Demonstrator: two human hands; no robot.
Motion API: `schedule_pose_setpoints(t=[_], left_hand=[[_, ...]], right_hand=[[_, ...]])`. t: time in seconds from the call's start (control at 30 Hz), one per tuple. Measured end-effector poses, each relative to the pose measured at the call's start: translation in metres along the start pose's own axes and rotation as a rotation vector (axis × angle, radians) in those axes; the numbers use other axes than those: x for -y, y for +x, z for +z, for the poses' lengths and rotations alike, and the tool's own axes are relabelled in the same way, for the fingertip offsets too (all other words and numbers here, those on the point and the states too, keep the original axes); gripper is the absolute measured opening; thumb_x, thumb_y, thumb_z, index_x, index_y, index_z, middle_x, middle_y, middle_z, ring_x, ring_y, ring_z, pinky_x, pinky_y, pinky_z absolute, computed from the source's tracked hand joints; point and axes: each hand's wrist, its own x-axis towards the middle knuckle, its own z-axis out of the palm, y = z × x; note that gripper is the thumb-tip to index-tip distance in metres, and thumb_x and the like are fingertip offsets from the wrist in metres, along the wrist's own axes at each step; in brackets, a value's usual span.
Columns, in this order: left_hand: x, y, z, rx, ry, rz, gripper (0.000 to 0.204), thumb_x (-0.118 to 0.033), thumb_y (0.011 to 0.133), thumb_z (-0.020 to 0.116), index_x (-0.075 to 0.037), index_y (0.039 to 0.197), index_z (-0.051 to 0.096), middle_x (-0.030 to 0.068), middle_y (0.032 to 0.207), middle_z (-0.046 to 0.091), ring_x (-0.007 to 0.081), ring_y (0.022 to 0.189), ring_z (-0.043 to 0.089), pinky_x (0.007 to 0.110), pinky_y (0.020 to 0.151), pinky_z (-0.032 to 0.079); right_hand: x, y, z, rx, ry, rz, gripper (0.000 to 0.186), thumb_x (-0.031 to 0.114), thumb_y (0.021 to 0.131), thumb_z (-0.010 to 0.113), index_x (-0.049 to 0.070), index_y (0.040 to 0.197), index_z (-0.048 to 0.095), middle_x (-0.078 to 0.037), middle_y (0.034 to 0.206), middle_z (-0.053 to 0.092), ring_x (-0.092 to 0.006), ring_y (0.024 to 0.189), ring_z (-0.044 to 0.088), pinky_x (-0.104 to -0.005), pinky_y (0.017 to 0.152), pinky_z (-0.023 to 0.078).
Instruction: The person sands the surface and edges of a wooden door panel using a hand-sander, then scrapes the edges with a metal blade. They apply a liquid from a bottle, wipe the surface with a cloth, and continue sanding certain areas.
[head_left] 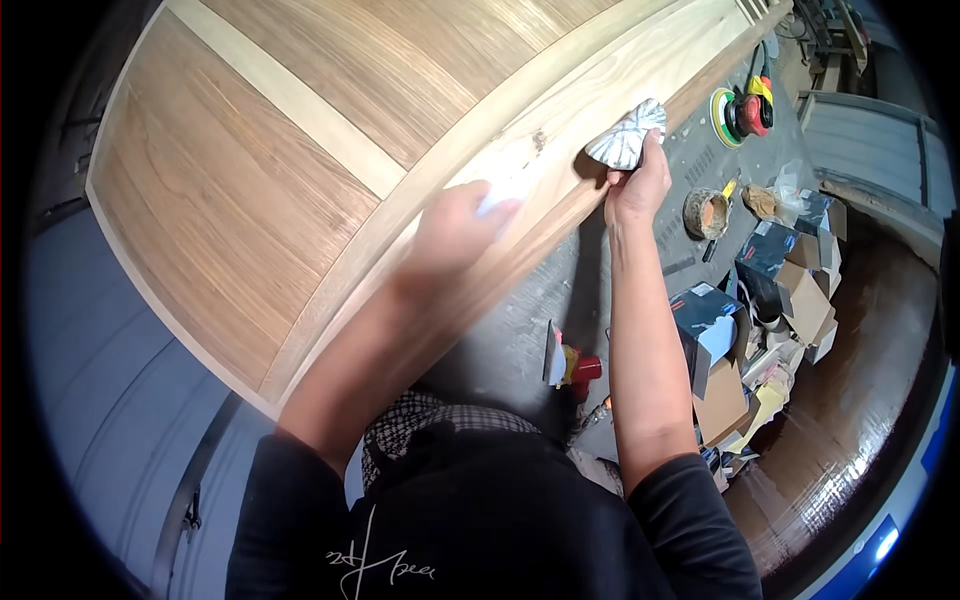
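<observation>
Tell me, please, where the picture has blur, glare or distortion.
Head view: the left hand is blurred, the right hand fairly sharp; glare washes out the pale wood beside the left hand; the wooden panel looks bowed toward the rim; black fills the corners.

This looks like a woodworking shop: right of the big wooden panel (250, 200) sit a red, round-padded power tool (752, 115), a crusted bowl (690, 215) and opened cardboard boxes (722, 402).
</observation>
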Motion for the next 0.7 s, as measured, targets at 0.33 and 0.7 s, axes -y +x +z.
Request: schedule_pose_setpoints(t=[0.33,0.7], left_hand=[[0.005,0.027,0.013,-0.064,0.136,0.017,0.045,-0.041,0.094,0.072,0.003,0.086,0.071,0.017,0.069,0.067,0.023,0.064,0.064,0.038,0.065,0.05],[0.013,0.029,0.011,0.052,-0.092,-0.139,0.038,-0.032,0.098,0.071,0.004,0.089,0.069,0.0054,0.069,0.064,0.0101,0.058,0.061,0.025,0.05,0.05]], right_hand=[[-0.003,0.003,0.004,-0.089,0.029,0.019,0.029,0.029,0.106,0.059,0.0,0.105,0.065,-0.008,0.085,0.072,-0.014,0.059,0.068,-0.0246,0.04,0.051],[-0.005,0.002,0.009,-0.112,0.036,-0.01,0.026,0.027,0.104,0.061,0.001,0.102,0.067,-0.006,0.084,0.071,-0.0138,0.06,0.067,-0.0264,0.043,0.052]])
